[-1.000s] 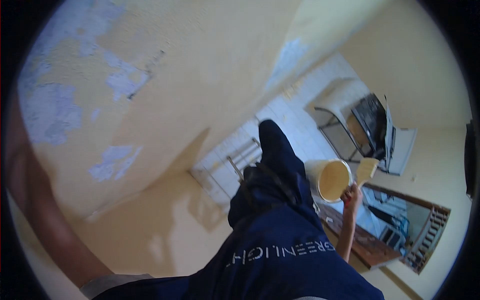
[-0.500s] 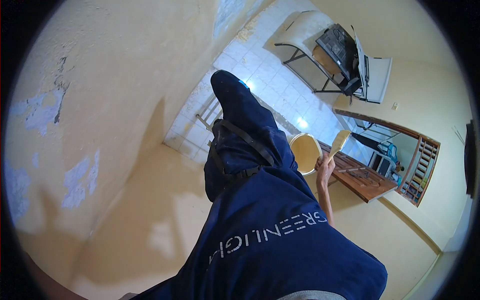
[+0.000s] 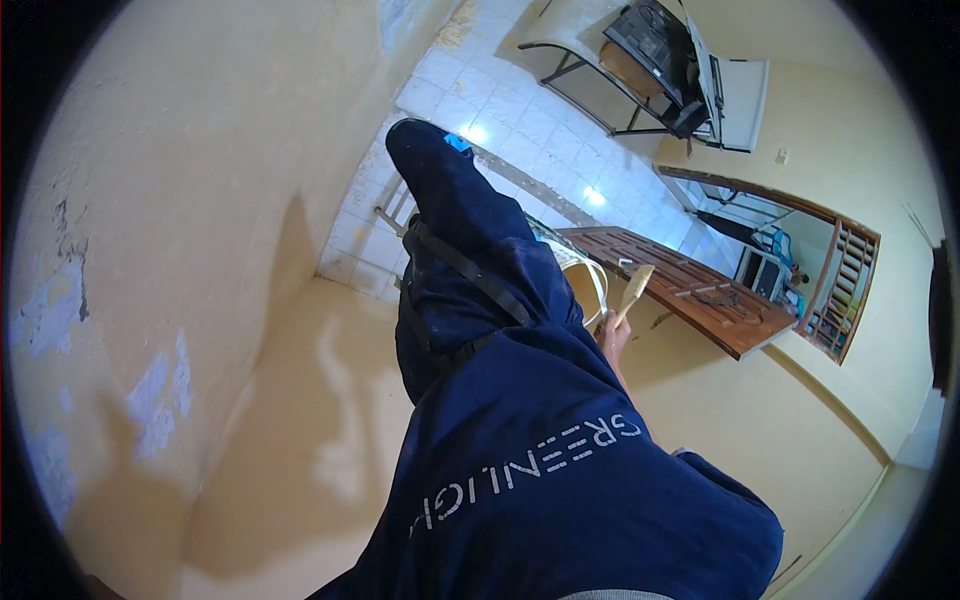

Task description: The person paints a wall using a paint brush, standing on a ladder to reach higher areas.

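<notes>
My right hand (image 3: 613, 337) is closed around the handle of a paintbrush (image 3: 636, 288), its bristle end pointing up and coated in cream-coloured paint. Right beside that hand is a white bucket (image 3: 604, 283), tilted in view, with a cream-coloured inside; its left part is hidden behind my dark blue clothing (image 3: 560, 450). The fingers overlap the bucket's rim. My left hand is out of the picture; only a dark sliver shows at the bottom left edge.
A cream wall (image 3: 200, 150) with peeling patches (image 3: 155, 410) stands on the left. A brown wooden door panel (image 3: 690, 285) lies to the right, near a wood-framed opening (image 3: 850, 270). Farther off, a folding table (image 3: 570, 40) carries black equipment (image 3: 655, 50) on the tiled floor (image 3: 500, 100).
My right hand, the paintbrush and the bucket have shifted left in view, and less of the bucket shows. The left forearm has mostly slipped out of the bottom left. The whole view has shifted slightly.
</notes>
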Demonstrator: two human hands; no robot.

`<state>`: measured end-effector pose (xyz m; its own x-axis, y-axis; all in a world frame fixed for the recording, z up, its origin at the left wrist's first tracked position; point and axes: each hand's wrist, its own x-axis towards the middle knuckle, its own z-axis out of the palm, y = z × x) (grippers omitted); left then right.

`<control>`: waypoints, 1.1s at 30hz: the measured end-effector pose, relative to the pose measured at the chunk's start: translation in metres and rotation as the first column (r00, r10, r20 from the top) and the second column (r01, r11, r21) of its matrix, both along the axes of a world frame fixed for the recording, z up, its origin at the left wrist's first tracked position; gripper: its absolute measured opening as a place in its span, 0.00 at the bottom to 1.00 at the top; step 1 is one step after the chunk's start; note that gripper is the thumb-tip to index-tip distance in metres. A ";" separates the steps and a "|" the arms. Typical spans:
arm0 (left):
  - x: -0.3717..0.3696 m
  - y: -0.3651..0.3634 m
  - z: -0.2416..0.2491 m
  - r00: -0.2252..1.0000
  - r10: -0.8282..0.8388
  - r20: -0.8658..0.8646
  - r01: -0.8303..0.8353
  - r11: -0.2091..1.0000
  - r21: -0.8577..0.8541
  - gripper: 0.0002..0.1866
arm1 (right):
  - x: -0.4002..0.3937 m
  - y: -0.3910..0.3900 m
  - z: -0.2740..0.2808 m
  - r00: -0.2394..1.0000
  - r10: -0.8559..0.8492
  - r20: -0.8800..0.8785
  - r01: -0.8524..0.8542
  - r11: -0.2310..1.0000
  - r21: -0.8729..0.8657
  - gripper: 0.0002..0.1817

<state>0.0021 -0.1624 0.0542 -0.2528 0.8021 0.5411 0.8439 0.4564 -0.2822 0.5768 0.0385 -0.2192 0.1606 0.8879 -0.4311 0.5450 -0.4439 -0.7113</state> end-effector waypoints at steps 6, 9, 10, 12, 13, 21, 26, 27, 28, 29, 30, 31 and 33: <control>0.002 -0.001 -0.005 0.999 -0.013 0.033 0.013 1.000 0.007 0.34 | -0.006 0.015 0.003 0.980 0.199 0.005 -0.199 0.979 -0.049 0.13; 0.004 0.000 -0.006 0.999 -0.023 0.039 0.023 1.000 0.007 0.34 | -0.016 0.025 0.002 0.971 0.239 0.003 -0.239 0.969 -0.058 0.14; 0.006 -0.001 -0.005 0.999 -0.027 0.040 0.027 1.000 0.008 0.34 | -0.021 0.029 0.002 0.973 0.230 -0.008 -0.229 0.969 -0.095 0.14; 0.007 -0.001 -0.005 0.999 -0.033 0.039 0.032 0.999 0.008 0.34 | -0.026 0.033 -0.008 0.967 0.251 0.040 -0.248 0.966 -0.070 0.15; 0.007 0.000 -0.006 0.998 -0.034 0.043 0.034 0.999 0.010 0.34 | -0.027 0.032 -0.012 0.968 0.246 0.043 -0.241 0.966 -0.098 0.16; 0.007 0.007 -0.007 0.995 -0.070 0.071 0.071 0.998 -0.002 0.34 | -0.005 0.022 -0.006 0.931 0.286 0.227 -0.285 0.958 -0.036 0.19; 0.006 0.015 -0.010 0.990 -0.093 0.102 0.095 0.995 -0.018 0.34 | -0.003 0.024 -0.002 0.964 0.222 0.145 -0.202 0.970 -0.138 0.17; 0.006 0.016 -0.011 0.989 -0.098 0.109 0.101 0.995 -0.022 0.34 | -0.001 0.022 -0.004 0.970 0.210 0.122 -0.196 0.973 -0.118 0.16; 0.006 0.018 -0.011 0.989 -0.098 0.111 0.102 0.994 -0.025 0.34 | 0.000 0.019 0.000 0.972 0.199 0.123 -0.185 0.976 -0.119 0.16; 0.005 0.019 -0.012 0.989 -0.102 0.108 0.105 0.994 -0.025 0.34 | 0.000 0.019 0.003 0.974 0.185 0.133 -0.167 0.976 -0.138 0.17; 0.005 0.018 -0.012 0.988 -0.106 0.109 0.110 0.994 -0.029 0.34 | -0.003 0.019 0.004 0.975 0.172 0.142 -0.149 0.976 -0.156 0.17; 0.004 0.019 -0.010 0.988 -0.109 0.105 0.113 0.993 -0.033 0.34 | -0.005 0.019 0.004 0.977 0.165 0.136 -0.144 0.978 -0.154 0.17; 0.003 0.020 -0.011 0.987 -0.114 0.112 0.118 0.992 -0.033 0.34 | -0.004 0.018 0.001 0.989 0.119 0.086 -0.104 0.981 -0.165 0.16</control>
<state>0.0049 -0.1424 0.0428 -0.2131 0.8494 0.4829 0.9172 0.3443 -0.2008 0.5727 0.0568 -0.2178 0.1113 0.8235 -0.5563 0.6592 -0.4801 -0.5788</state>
